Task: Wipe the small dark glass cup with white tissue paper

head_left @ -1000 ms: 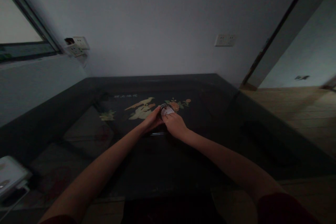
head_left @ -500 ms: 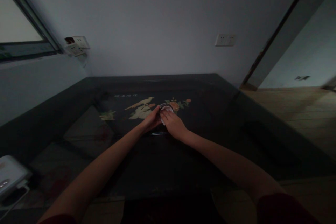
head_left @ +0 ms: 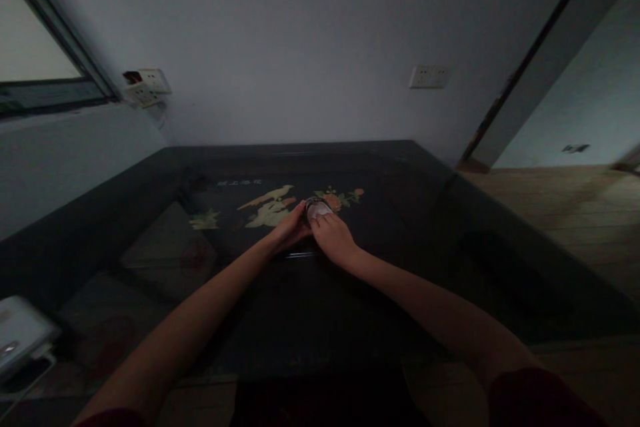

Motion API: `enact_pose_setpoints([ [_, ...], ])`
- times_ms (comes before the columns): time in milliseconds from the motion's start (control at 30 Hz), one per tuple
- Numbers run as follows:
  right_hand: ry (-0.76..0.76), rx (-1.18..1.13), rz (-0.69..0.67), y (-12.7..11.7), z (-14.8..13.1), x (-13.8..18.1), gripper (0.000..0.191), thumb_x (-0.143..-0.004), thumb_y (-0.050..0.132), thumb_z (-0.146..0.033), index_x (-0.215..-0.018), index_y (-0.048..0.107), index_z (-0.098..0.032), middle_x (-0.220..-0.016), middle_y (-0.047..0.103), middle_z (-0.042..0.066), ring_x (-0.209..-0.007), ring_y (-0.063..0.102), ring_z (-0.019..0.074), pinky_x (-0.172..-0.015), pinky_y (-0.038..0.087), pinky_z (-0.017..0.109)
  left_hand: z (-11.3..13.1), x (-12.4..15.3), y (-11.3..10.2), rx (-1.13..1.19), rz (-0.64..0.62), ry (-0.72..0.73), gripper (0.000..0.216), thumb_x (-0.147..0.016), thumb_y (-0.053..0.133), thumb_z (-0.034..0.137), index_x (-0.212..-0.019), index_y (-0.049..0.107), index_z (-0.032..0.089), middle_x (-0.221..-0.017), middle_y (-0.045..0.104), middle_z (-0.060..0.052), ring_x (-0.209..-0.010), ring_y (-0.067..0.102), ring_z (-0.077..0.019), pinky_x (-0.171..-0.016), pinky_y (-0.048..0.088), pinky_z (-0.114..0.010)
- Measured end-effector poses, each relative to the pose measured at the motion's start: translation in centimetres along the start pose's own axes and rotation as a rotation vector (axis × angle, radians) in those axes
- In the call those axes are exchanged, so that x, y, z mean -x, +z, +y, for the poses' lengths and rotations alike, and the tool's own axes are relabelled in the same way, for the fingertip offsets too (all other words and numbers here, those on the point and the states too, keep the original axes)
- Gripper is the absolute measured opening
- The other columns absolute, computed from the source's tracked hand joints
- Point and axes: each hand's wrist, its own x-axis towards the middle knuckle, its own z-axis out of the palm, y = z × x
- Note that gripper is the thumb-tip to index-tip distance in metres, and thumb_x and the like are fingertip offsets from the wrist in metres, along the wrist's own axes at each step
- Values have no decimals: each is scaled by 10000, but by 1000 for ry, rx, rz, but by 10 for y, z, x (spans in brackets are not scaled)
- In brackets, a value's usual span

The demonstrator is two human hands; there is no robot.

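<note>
A white box (head_left: 20, 335) lies at the near left corner of the dark, glossy table (head_left: 410, 280). Both bare forearms reach out to the middle of the table. There the left hand (head_left: 289, 232) has its fingers closed around the left side of a small round container (head_left: 313, 201), which stands on the table. The right hand (head_left: 334, 240) lays its fingers on a white wad (head_left: 319, 211) at the container's mouth; whether they pinch or only press it, I cannot tell. Half a second ago the fingers covered more of the wad. The container's rim looks thin and shiny. Just beyond are a painted pale bird (head_left: 270, 205), orange flowers (head_left: 345, 198) and a short line of pale writing (head_left: 240, 182), too small to read. A wall socket (head_left: 429, 76) sits farthest off.
</note>
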Motion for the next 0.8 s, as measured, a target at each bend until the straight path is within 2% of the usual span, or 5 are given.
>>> enact_pose_setpoints([
  [200, -14, -199, 16, 7, 5, 2, 318, -904, 387, -76, -1159, 575, -59, -1078, 667, 145, -993, 608, 214, -916, 466, 344, 1, 4, 1, -47, 43, -3, 355, -959, 375, 339, -1045, 639, 119, -987, 686, -108, -792, 646, -151, -676, 535, -239],
  [367, -20, -298, 59, 16, 4, 4, 354, -898, 381, -68, -1213, 538, -32, -1168, 624, 179, -1097, 571, 223, -960, 440, 347, 1, 5, 2, -47, 47, 4, 359, -951, 390, 355, -1055, 637, 116, -966, 689, -117, -787, 651, -164, -679, 530, -249],
  [567, -37, -239, 88, 13, 3, 3, 371, -914, 372, -78, -1246, 525, -16, -1246, 576, 204, -1173, 531, 236, -1037, 397, 372, -1, 1, -2, -30, 19, -1, 391, -963, 351, 354, -1158, 601, 125, -972, 696, -110, -824, 658, -168, -709, 531, -254],
  [800, -34, -93, 134, 12, 2, 2, 388, -913, 372, -85, -1269, 506, -11, -1278, 550, 215, -1221, 491, 264, -1069, 375, 408, 0, 3, 3, -11, 14, 0, 397, -973, 331, 336, -1181, 594, 124, -1028, 687, -111, -829, 651, -151, -687, 520, -225],
])
